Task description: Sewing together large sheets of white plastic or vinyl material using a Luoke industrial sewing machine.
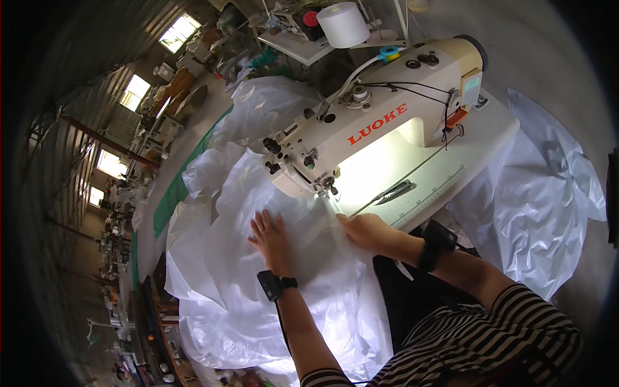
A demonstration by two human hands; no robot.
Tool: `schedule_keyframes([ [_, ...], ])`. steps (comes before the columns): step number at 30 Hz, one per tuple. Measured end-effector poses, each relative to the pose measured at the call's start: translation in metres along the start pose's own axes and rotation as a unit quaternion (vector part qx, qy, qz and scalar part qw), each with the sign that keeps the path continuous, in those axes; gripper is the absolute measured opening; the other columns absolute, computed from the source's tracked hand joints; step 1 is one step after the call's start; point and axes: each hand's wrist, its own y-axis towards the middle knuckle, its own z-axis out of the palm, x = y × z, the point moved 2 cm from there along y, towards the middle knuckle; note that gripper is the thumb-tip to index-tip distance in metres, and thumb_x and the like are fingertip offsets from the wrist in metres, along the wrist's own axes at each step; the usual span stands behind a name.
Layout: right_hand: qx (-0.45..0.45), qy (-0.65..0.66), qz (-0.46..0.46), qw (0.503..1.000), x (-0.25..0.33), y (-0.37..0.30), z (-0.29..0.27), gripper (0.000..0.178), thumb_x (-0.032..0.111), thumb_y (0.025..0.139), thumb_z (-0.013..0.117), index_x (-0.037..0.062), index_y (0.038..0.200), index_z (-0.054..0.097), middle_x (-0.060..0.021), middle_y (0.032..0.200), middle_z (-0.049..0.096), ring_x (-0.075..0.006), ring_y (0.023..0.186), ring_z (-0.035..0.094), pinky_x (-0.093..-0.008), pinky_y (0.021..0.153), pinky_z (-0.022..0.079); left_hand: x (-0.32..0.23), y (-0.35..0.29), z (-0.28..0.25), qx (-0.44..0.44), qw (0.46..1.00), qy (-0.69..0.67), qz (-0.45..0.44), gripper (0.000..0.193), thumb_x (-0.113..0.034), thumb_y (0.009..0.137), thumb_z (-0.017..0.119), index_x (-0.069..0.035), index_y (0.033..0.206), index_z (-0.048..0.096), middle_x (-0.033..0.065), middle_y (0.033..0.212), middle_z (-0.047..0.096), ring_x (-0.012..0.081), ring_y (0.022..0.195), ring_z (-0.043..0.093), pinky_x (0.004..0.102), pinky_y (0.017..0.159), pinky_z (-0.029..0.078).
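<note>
A large white plastic-like sheet (219, 258) spreads over the left of the sewing machine's table and hangs toward me. Flat on it, fingers spread, lies my left hand (269, 240), left of the needle area. My right hand (362, 231) is closed in a pinch on the sheet's edge, just right of the presser foot (327, 193). The white industrial sewing machine (380, 122) stands over the sheet, its lamp lighting the bed. Thread snips (394, 191) rest on the bed beyond my right hand. Each of my wrists wears a black strapped device.
A white thread cone (343, 26) stands on a rack behind the machine. More white sheeting (529, 200) hangs off the table's right side. A green strip (184, 180) runs along the floor at left. Farther left are cluttered shelves and bright windows (135, 92).
</note>
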Motion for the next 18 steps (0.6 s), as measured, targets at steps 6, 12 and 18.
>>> schedule_keyframes([
  [6, -0.001, 0.591, 0.179, 0.786, 0.015, -0.107, 0.041, 0.066, 0.025, 0.091, 0.069, -0.0046, 0.139, 0.035, -0.0115, 0.090, 0.065, -0.0193, 0.076, 0.066, -0.0319, 0.063, 0.055, 0.007, 0.016, 0.012, 0.012, 1.000, 0.012, -0.016, 0.059, -0.052, 0.099, 0.040, -0.018, 0.147, 0.040, 0.0055, 0.157, 0.033, 0.0315, 0.146, 0.026, 0.0688, 0.108, 0.021],
  [12, 0.296, 0.665, 0.086, 0.680, 0.054, -0.176, 0.066, 0.045, 0.031, 0.093, 0.069, -0.0037, 0.120, 0.059, -0.0103, 0.110, 0.066, -0.0190, 0.102, 0.061, -0.0345, 0.095, 0.047, 0.010, 0.018, 0.012, 0.032, 0.999, 0.000, -0.021, 0.059, -0.052, 0.099, 0.042, -0.018, 0.147, 0.040, 0.0051, 0.158, 0.032, 0.0308, 0.147, 0.025, 0.0683, 0.110, 0.019],
  [18, 0.208, 0.497, 0.319, 0.779, -0.045, -0.230, 0.068, 0.055, 0.040, 0.086, 0.073, -0.0024, 0.120, 0.062, -0.0107, 0.103, 0.069, -0.0172, 0.091, 0.064, -0.0310, 0.081, 0.051, 0.031, 0.039, 0.010, 0.023, 0.999, -0.022, 0.039, 0.057, -0.049, 0.098, 0.045, -0.017, 0.146, 0.041, 0.0056, 0.157, 0.032, 0.0311, 0.146, 0.027, 0.0668, 0.110, 0.020],
])
